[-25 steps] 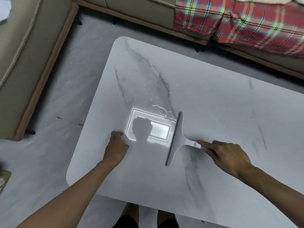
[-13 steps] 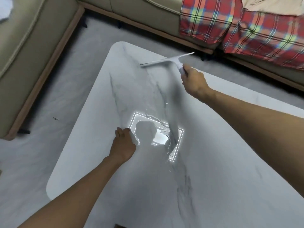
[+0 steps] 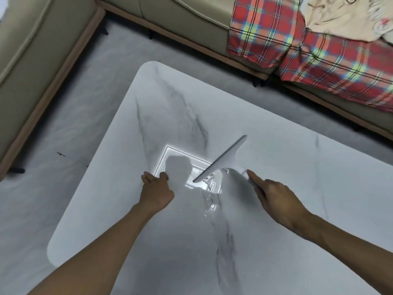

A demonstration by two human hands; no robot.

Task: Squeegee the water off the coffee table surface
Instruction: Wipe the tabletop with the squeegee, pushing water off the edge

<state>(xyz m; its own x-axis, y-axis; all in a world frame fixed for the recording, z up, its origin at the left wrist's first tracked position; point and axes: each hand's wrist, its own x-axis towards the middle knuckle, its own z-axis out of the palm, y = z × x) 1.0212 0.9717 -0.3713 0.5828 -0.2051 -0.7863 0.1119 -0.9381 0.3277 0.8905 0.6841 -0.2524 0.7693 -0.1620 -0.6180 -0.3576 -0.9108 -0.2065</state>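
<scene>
The right hand (image 3: 276,201) grips the handle of a squeegee (image 3: 223,158), forefinger laid along it, the blade slanting across the middle of the bench (image 3: 297,188). The left hand (image 3: 156,192), fingers curled and holding nothing, rests on the marble top nearby. Streaks of water (image 3: 209,201) glint just beside the blade's near end, suggesting the job is unfinished, with that patch left to clear.

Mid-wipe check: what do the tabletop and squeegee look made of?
Tabletop: polished marble or a marble-look slab, white with grey veins; glossy, with a sharp light reflection on it. Real stone or not, I cannot tell. Squeegee: looks like smooth pale grey plastic in one moulded piece; the blade edge is probably rubber, but motion blur hides it.
</scene>
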